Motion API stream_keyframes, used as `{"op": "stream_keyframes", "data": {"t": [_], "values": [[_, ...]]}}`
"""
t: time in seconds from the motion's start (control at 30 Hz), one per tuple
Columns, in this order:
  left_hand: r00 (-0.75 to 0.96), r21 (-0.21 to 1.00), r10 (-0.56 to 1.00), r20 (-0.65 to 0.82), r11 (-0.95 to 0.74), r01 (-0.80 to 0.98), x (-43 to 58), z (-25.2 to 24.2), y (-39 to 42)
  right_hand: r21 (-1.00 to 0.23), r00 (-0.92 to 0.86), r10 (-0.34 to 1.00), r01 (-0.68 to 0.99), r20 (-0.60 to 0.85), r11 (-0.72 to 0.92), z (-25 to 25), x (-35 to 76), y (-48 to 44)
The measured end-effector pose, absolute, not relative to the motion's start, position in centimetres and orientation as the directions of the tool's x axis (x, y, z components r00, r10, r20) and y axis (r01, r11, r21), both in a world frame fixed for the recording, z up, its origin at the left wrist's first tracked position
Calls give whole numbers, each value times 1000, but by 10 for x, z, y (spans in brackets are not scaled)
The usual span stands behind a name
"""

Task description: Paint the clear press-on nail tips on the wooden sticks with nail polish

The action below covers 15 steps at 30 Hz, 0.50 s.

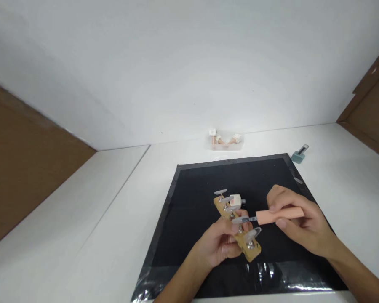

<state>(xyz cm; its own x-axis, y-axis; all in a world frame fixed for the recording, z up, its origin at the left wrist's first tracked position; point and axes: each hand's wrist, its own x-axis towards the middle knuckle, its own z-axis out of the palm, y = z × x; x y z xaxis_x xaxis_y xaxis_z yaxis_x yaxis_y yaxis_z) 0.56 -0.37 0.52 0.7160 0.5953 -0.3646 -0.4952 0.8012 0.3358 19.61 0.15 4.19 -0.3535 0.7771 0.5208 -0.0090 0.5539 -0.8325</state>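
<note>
My left hand is closed around a yellowish nail practice stand, tilted over the black mat. Several clear nail tips sit on small metal posts along the stand. Between its thumb and fingers my right hand grips a nail polish brush by its peach-coloured cap handle. The bristles touch, or lie just over, one nail tip near my left thumb. Just behind the stand, a white polish bottle lies with its neck to the right.
A black mat covers the middle of the white table. Toward the wall stands a clear box with several small bottles. A grey-green tool with a short handle lies past the mat's right corner. One loose nail tip rests near the mat's right edge.
</note>
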Motion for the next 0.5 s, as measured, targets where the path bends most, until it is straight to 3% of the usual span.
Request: {"op": "stream_keyframes", "data": {"t": [0.5], "values": [[734,260,588,-340,809,-528,7,2,-3,-762,-409,696,5,590,648,43,198,6]]}}
